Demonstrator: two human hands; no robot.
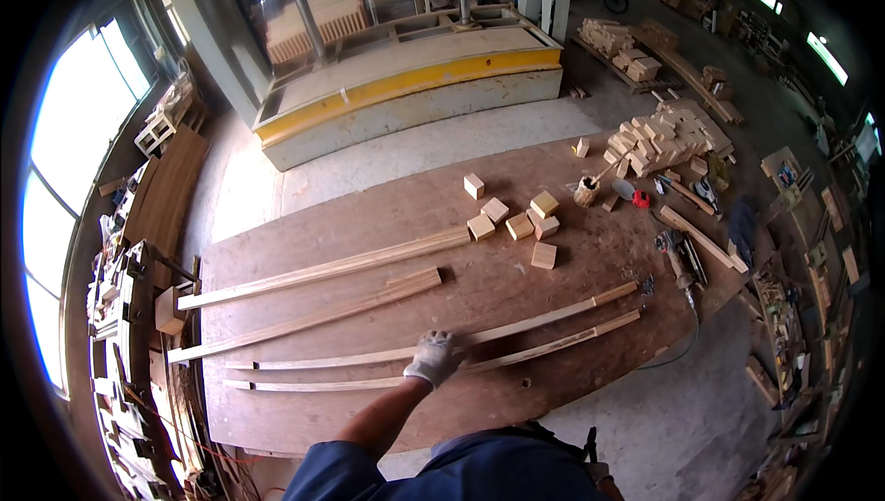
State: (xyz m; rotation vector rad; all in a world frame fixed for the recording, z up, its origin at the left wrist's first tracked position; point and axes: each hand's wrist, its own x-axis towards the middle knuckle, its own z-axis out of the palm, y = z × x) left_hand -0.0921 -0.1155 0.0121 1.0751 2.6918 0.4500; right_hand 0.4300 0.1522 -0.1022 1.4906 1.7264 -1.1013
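My left hand (435, 359), in a pale work glove, reaches over the two nearer wooden strips on the brown tabletop. Its fingers curl over the farther strip (525, 324); the nearer strip (544, 348) passes beside the palm, and the hand hides part of both. Dark notches show near their left ends. Two more wooden strips, a far one (332, 269) and a middle one (313, 321), lie beyond. Of my right arm, only a small bit shows at the lower edge beside my dark blue clothing, and its fingers are hidden.
Several loose wood blocks (544, 256) lie past the strips. A large block pile (668, 140) covers the table's far right corner. A corded power tool (678, 266) and a wooden bar (705, 239) rest at the right. Behind stands a yellow-edged machine bed (415, 77).
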